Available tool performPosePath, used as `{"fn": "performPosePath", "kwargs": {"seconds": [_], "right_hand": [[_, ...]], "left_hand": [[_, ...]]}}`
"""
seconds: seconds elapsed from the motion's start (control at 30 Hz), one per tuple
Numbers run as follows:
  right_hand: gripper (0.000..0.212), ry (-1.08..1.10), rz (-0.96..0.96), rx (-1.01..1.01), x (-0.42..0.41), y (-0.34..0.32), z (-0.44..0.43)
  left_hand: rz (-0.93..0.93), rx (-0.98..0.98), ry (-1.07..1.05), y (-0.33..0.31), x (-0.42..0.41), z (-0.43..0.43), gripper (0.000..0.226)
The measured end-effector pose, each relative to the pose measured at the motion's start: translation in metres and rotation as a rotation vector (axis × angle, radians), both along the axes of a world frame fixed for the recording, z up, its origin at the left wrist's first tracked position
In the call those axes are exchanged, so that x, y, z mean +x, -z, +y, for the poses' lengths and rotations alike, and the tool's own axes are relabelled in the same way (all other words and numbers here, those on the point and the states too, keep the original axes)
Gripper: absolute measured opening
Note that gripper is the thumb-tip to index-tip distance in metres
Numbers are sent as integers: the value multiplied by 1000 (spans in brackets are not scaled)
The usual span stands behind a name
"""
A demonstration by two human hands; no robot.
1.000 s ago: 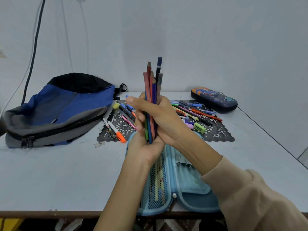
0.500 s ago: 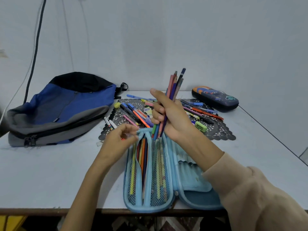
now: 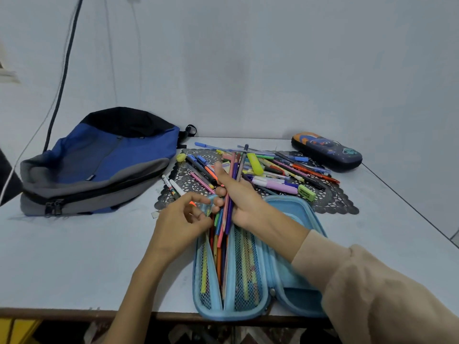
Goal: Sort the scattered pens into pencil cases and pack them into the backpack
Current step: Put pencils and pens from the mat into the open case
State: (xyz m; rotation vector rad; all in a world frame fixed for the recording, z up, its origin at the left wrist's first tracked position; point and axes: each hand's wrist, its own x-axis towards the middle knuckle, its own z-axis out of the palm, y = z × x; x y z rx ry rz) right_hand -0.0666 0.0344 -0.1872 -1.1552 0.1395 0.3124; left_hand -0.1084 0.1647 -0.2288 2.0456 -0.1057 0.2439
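Lowered toward 6 o'clock, light, slippery pencils are entering the pencil case, my right hand clamping them mid-shaft; hold of left hand unclear.

I read a home study desk: white table against a bare wall, backpack left of my right hand, scattered pens just beyond it.

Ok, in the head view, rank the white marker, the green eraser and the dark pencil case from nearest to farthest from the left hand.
1. white marker, just beyond the left hand, at the lace mat's left edge.
2. green eraser, off to the right, past the right hand.
3. dark pencil case, far right, at the back.
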Motion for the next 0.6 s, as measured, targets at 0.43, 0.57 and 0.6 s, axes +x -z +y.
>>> {"fn": "performPosePath", "kwargs": {"seconds": [0.43, 0.57, 0.6], "right_hand": [[19, -188, 108, -142, -17, -12, -19], [17, -256, 96, -129, -30, -17, -24], [19, -278, 96, -138, -32, -19, -25]], "left_hand": [[-43, -175, -145, 8, -6, -9, 36], [-45, -205, -167, 12, -5, -10, 39], [-48, -196, -165, 12, -4, -10, 39]]}}
